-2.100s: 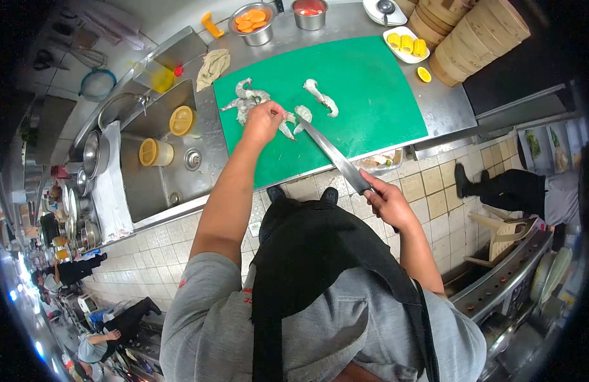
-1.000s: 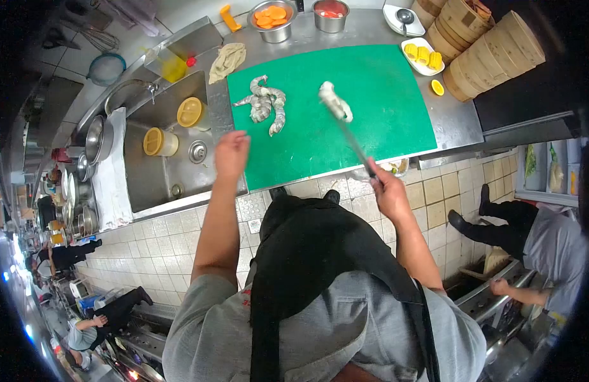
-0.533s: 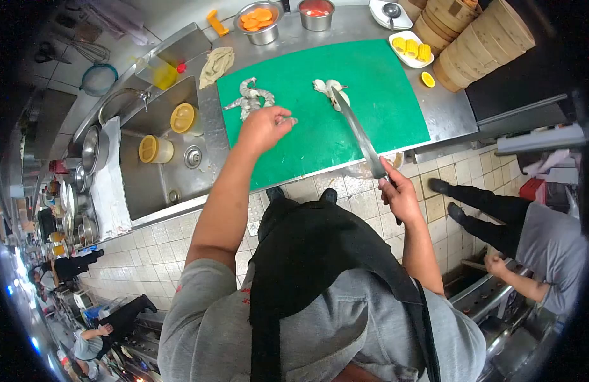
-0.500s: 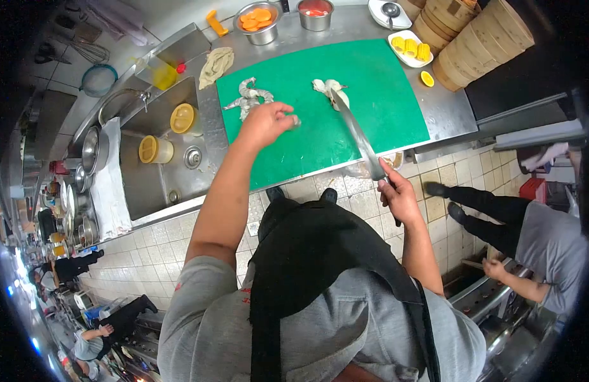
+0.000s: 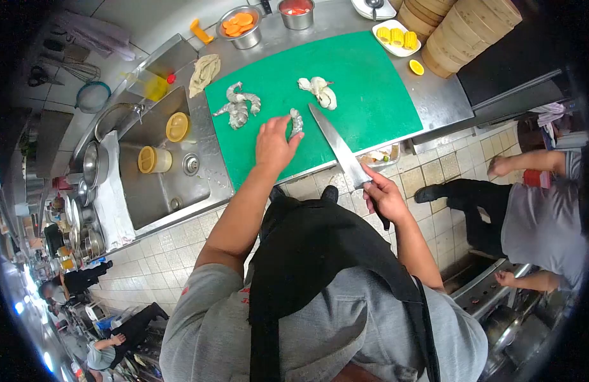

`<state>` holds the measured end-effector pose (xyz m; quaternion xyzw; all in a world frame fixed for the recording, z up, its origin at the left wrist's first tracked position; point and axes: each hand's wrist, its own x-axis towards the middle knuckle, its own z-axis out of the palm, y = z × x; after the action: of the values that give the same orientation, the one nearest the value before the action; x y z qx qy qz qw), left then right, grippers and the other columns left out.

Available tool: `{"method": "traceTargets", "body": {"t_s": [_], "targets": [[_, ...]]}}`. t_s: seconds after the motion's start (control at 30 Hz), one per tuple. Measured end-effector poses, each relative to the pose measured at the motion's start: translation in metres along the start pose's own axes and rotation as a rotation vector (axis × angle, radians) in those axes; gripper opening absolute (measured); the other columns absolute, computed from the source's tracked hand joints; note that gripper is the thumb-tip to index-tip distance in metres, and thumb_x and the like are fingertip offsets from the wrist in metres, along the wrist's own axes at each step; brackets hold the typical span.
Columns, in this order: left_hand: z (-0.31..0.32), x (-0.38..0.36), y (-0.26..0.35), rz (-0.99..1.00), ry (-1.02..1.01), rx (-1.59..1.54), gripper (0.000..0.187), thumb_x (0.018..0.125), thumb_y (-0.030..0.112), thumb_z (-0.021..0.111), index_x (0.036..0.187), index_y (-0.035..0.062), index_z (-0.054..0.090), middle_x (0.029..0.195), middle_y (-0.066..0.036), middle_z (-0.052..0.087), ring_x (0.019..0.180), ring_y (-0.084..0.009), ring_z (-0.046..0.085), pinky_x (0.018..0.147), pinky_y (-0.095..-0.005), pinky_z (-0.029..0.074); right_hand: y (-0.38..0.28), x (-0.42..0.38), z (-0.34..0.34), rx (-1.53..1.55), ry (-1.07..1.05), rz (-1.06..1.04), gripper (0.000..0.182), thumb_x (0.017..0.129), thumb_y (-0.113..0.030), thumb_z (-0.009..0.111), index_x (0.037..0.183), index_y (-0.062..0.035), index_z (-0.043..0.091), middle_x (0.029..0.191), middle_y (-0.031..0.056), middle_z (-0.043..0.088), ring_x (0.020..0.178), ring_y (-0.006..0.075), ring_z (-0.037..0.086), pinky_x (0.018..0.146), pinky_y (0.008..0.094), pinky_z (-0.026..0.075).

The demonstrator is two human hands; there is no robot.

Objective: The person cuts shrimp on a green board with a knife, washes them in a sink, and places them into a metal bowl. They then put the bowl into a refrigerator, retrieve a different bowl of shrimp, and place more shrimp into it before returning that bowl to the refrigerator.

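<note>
My left hand (image 5: 276, 145) is closed on a single grey shrimp (image 5: 296, 121), pinched between thumb and fingers on the green cutting board (image 5: 371, 76). My right hand (image 5: 385, 198) grips the handle of a long kitchen knife (image 5: 336, 141). The blade points up and left over the board, its tip a little right of that shrimp and apart from it. Farther up lie pale, opened-looking shrimp pieces (image 5: 321, 92). A small heap of whole grey shrimp (image 5: 237, 108) rests on the board's left side.
Left of the board is a sink (image 5: 164, 207) with yellow-lidded containers (image 5: 155, 160). Behind stand a bowl of orange slices (image 5: 238, 27), a red-filled pot (image 5: 297, 14), a corn plate (image 5: 396, 39) and bamboo steamers (image 5: 473, 38). A co-worker (image 5: 539, 216) stands at right.
The knife has pulled back from the pale shrimp pieces toward me. My left hand, with the small shrimp now plainly visible in it, has come down onto the board.
</note>
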<state>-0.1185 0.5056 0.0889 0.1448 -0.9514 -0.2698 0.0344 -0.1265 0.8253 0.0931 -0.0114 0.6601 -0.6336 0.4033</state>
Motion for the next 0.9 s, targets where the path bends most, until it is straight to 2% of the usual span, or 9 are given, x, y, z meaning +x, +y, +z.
{"method": "traceTargets", "body": {"t_s": [0.03, 0.07, 0.13, 0.17, 0.23, 0.53, 0.63, 0.73, 0.9], "targets": [[0.003, -0.004, 0.000, 0.187, 0.166, 0.089, 0.064, 0.086, 0.036, 0.072, 0.140, 0.0108, 0.049, 0.138, -0.014, 0.054, 0.129, -0.0370, 0.047, 0.108, -0.0477, 0.036, 0.002, 0.002, 0.001, 0.010, -0.014, 0.006, 0.053, 0.098, -0.005, 0.054, 0.148, -0.0199, 0.045, 0.074, 0.0021, 0.055, 0.052, 0.0094, 0.050, 0.046, 0.0260, 0.044], [0.006, -0.007, -0.001, 0.186, 0.164, 0.090, 0.064, 0.086, 0.036, 0.072, 0.140, 0.0108, 0.049, 0.138, -0.014, 0.054, 0.129, -0.0370, 0.047, 0.108, -0.0477, 0.036, 0.003, 0.004, 0.002, 0.020, -0.028, 0.012, 0.052, 0.097, -0.005, 0.054, 0.147, -0.0194, 0.045, 0.074, 0.0022, 0.055, 0.052, 0.0095, 0.050, 0.046, 0.0261, 0.044], [0.007, -0.011, -0.004, 0.293, 0.049, 0.255, 0.073, 0.091, 0.045, 0.064, 0.151, 0.0143, 0.035, 0.160, -0.009, 0.028, 0.148, -0.0398, 0.016, 0.118, -0.0549, 0.015, 0.006, 0.007, 0.003, 0.022, -0.050, 0.017, 0.052, 0.098, -0.005, 0.053, 0.147, -0.0194, 0.045, 0.074, 0.0019, 0.055, 0.053, 0.0100, 0.050, 0.046, 0.0266, 0.045], [0.008, -0.011, -0.008, 0.294, 0.046, 0.256, 0.073, 0.091, 0.045, 0.064, 0.151, 0.0143, 0.035, 0.160, -0.009, 0.028, 0.148, -0.0398, 0.016, 0.118, -0.0549, 0.015, 0.006, 0.009, 0.004, 0.021, -0.071, 0.021, 0.051, 0.098, -0.005, 0.053, 0.147, -0.0194, 0.045, 0.074, 0.0016, 0.055, 0.053, 0.0104, 0.050, 0.047, 0.0270, 0.046], [0.009, -0.011, -0.015, 0.284, -0.105, 0.268, 0.080, 0.093, 0.053, 0.055, 0.156, 0.0155, 0.023, 0.165, -0.003, 0.013, 0.150, -0.0393, -0.002, 0.119, -0.0579, 0.004, 0.007, 0.009, 0.006, 0.027, -0.076, 0.039, 0.051, 0.098, -0.005, 0.053, 0.147, -0.0187, 0.045, 0.074, 0.0017, 0.055, 0.053, 0.0105, 0.050, 0.047, 0.0269, 0.046], [0.011, -0.010, -0.020, 0.304, -0.151, 0.341, 0.085, 0.094, 0.059, 0.049, 0.158, 0.0149, 0.016, 0.165, -0.004, 0.008, 0.150, -0.0409, -0.003, 0.118, -0.0594, 0.000, 0.016, 0.012, 0.012, 0.062, -0.122, 0.038, 0.051, 0.099, -0.005, 0.052, 0.148, -0.0184, 0.044, 0.073, 0.0017, 0.055, 0.054, 0.0102, 0.050, 0.047, 0.0265, 0.046], [0.011, -0.009, -0.020, 0.310, -0.152, 0.357, 0.086, 0.093, 0.060, 0.049, 0.158, 0.0131, 0.015, 0.165, -0.005, 0.006, 0.150, -0.0418, -0.004, 0.118, -0.0601, 0.000, 0.017, 0.018, 0.017, 0.063, -0.130, 0.031, 0.053, 0.099, -0.007, 0.052, 0.148, -0.0226, 0.044, 0.071, 0.0017, 0.054, 0.053, 0.0094, 0.050, 0.045, 0.0262, 0.046], [0.011, -0.010, -0.020, 0.295, -0.162, 0.366, 0.088, 0.092, 0.064, 0.046, 0.157, 0.0117, 0.018, 0.165, -0.004, 0.006, 0.150, -0.0398, -0.008, 0.118, -0.0585, -0.004, 0.010, 0.028, 0.025, 0.042, -0.142, 0.018, 0.052, 0.099, -0.007, 0.052, 0.149, -0.0221, 0.043, 0.072, 0.0017, 0.054, 0.053, 0.0093, 0.049, 0.045, 0.0263, 0.046], [0.010, -0.010, -0.018, 0.294, -0.171, 0.407, 0.089, 0.093, 0.066, 0.043, 0.157, 0.0111, 0.015, 0.166, -0.006, 0.005, 0.149, -0.0418, -0.008, 0.117, -0.0605, -0.004, -0.009, 0.056, 0.045, -0.074, -0.126, -0.038, 0.051, 0.100, -0.010, 0.050, 0.150, -0.0182, 0.041, 0.072, 0.0030, 0.053, 0.054, 0.0103, 0.049, 0.045, 0.0273, 0.045]]}}
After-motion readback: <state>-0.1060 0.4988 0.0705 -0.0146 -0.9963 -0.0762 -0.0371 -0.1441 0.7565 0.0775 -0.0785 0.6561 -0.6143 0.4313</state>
